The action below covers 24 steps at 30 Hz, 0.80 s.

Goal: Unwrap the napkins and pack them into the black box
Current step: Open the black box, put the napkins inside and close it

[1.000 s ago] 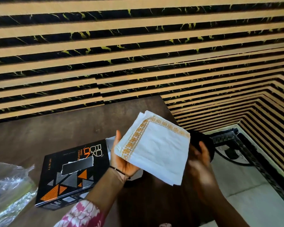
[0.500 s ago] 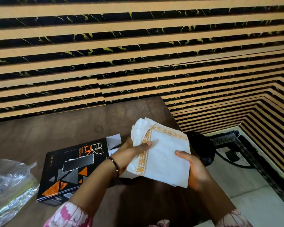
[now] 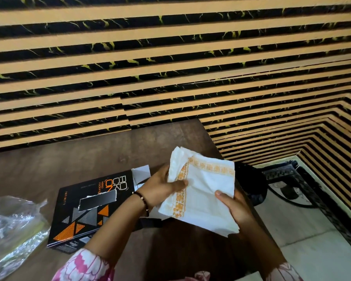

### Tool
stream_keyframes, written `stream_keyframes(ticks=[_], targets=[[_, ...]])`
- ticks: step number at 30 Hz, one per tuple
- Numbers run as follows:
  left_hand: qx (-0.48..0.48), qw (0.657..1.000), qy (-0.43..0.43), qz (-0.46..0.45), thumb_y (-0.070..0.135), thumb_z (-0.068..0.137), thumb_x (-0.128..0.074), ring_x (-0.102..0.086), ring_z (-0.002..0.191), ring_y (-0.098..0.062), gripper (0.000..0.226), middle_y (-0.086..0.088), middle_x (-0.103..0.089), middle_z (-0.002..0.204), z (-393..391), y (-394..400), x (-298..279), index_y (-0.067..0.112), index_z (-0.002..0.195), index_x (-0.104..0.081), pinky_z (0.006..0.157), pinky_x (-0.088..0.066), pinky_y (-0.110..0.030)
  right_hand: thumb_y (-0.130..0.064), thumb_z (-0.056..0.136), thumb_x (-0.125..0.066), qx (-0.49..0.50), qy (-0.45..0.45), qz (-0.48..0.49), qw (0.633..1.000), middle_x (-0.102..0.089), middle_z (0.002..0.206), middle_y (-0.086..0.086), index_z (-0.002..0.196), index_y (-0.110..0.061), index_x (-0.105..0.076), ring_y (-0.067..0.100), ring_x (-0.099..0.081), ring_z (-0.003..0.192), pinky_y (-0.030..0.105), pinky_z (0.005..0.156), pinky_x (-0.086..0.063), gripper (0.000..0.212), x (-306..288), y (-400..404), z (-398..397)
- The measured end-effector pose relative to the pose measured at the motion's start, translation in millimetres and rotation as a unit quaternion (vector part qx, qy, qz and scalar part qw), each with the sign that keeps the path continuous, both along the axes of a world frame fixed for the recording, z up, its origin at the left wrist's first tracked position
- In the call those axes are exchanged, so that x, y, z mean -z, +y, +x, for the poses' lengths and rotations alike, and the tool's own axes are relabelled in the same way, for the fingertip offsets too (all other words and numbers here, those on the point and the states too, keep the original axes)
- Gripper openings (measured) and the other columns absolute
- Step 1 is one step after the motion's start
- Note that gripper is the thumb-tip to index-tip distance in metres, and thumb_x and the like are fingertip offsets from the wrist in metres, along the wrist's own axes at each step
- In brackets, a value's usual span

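Observation:
A stack of white napkins (image 3: 206,191) with an orange patterned border is held in the air above the table's right end. My left hand (image 3: 160,189) grips its left edge, thumb across the orange border. My right hand (image 3: 234,207) holds the lower right side from beneath, thumb on top. The black box (image 3: 89,209), printed with orange and grey triangles, lies flat on the table left of my hands. Its white end flap (image 3: 141,174) stands open toward the napkins.
Crumpled clear plastic wrap (image 3: 12,230) lies at the table's left edge. The brown table (image 3: 89,155) backs onto a striped wall. A dark round object (image 3: 253,185) and a black metal frame (image 3: 288,177) stand on the tiled floor to the right.
My right hand came up and took hold of the napkin stack's right side. My left hand shifted from under the stack to gripping its left edge, and the stack dropped slightly.

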<state>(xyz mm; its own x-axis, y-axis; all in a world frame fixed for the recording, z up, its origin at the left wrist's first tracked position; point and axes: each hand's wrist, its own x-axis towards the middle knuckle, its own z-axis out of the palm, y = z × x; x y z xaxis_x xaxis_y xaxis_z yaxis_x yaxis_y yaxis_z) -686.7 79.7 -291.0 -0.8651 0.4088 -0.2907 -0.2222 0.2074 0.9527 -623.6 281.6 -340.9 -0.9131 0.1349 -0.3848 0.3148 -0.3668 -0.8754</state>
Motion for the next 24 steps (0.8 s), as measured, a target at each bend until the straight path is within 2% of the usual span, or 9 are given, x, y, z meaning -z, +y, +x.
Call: stream_keyframes(ticks=[2, 5, 6, 8, 10, 15, 18, 21, 24], targets=[[-0.005, 1.000, 0.013, 0.018, 0.027, 0.076, -0.072, -0.067, 0.099, -0.019, 0.051, 0.001, -0.068, 0.112, 0, -5, -1, 0.030, 0.122, -0.051, 0.091, -0.052, -0.044, -0.015, 0.077, -0.069, -0.007, 0.034, 0.009, 0.999, -0.069, 0.102, 0.006, 0.119, -0.016, -0.055, 0.018, -0.069, 0.084, 0.027, 0.061, -0.055, 0.045, -5, 0, 1], [-0.005, 0.997, 0.008, 0.077, 0.017, 0.084, -0.063, -0.067, 0.100, -0.018, 0.043, 0.005, -0.069, 0.110, 2, -8, -7, 0.039, 0.119, -0.051, 0.088, -0.053, -0.036, -0.036, 0.046, -0.089, -0.059, 0.050, -0.111, 0.991, -0.068, 0.114, 0.015, 0.122, -0.017, -0.056, 0.033, -0.067, 0.100, 0.046, 0.078, -0.056, 0.085, -10, 4, 4], [0.001, 0.997, 0.001, 0.082, 0.017, 0.085, -0.062, -0.067, 0.100, -0.019, 0.039, 0.004, -0.069, 0.109, 3, -8, -6, 0.037, 0.117, -0.052, 0.088, -0.053, -0.037, -0.037, 0.042, -0.091, -0.078, 0.037, -0.143, 0.986, -0.066, 0.117, 0.017, 0.120, -0.016, -0.059, 0.037, -0.064, 0.104, 0.052, 0.086, -0.052, 0.087, -13, 2, 5], [0.013, 0.996, -0.012, 0.083, 0.022, 0.083, -0.065, -0.067, 0.100, -0.023, 0.039, -0.001, -0.070, 0.110, 4, -7, -6, 0.029, 0.119, -0.053, 0.091, -0.052, -0.042, -0.035, 0.038, -0.091, -0.102, 0.015, -0.186, 0.977, -0.069, 0.111, 0.017, 0.108, -0.015, -0.068, 0.037, -0.066, 0.099, 0.053, 0.087, -0.052, 0.076, -10, 0, 6], [0.022, 0.996, -0.027, 0.085, 0.026, 0.078, -0.066, -0.066, 0.101, -0.025, 0.048, -0.004, -0.068, 0.113, 3, -8, -4, 0.028, 0.123, -0.050, 0.090, -0.052, -0.043, -0.030, 0.036, -0.092, -0.123, 0.000, -0.210, 0.970, -0.072, 0.102, 0.017, 0.097, -0.015, -0.074, 0.034, -0.069, 0.090, 0.047, 0.073, -0.057, 0.065, -9, 0, 6], [0.007, 0.985, -0.061, 0.163, 0.014, 0.076, -0.061, -0.063, 0.103, -0.031, 0.053, -0.011, -0.064, 0.120, 1, -14, 1, 0.024, 0.126, -0.049, 0.086, -0.054, -0.042, -0.023, 0.027, -0.094, -0.125, -0.032, -0.257, 0.958, -0.074, 0.093, 0.016, 0.085, -0.008, -0.077, 0.032, -0.072, 0.081, 0.042, 0.065, -0.059, 0.062, -11, 0, 9], [-0.054, 0.991, -0.016, 0.119, 0.021, 0.073, -0.064, -0.063, 0.103, -0.033, 0.047, -0.015, -0.064, 0.119, 1, -12, 7, 0.020, 0.120, -0.055, 0.092, -0.050, -0.049, -0.031, 0.050, -0.087, -0.128, -0.041, -0.235, 0.963, -0.075, 0.088, 0.014, 0.090, -0.011, -0.075, 0.030, -0.073, 0.075, 0.039, 0.059, -0.059, 0.046, -15, -3, 10], [-0.090, 0.994, 0.032, 0.060, 0.032, 0.073, -0.066, -0.066, 0.099, -0.029, 0.039, -0.008, -0.070, 0.110, 1, -14, 12, 0.024, 0.111, -0.062, 0.093, -0.050, -0.052, -0.025, 0.083, -0.058, -0.132, -0.081, -0.181, 0.971, -0.075, 0.079, 0.012, 0.098, -0.011, -0.064, 0.027, -0.072, 0.067, 0.037, 0.052, -0.058, 0.022, -13, 1, 7], [-0.082, 0.996, 0.044, 0.013, 0.033, 0.076, -0.065, -0.067, 0.099, -0.024, 0.035, -0.002, -0.069, 0.111, 3, -18, 16, 0.030, 0.111, -0.062, 0.092, -0.051, -0.051, -0.019, 0.086, -0.055, -0.137, -0.069, -0.136, 0.979, -0.074, 0.084, 0.011, 0.109, -0.012, -0.058, 0.029, -0.071, 0.072, 0.041, 0.055, -0.057, 0.024, -7, 3, 5]])
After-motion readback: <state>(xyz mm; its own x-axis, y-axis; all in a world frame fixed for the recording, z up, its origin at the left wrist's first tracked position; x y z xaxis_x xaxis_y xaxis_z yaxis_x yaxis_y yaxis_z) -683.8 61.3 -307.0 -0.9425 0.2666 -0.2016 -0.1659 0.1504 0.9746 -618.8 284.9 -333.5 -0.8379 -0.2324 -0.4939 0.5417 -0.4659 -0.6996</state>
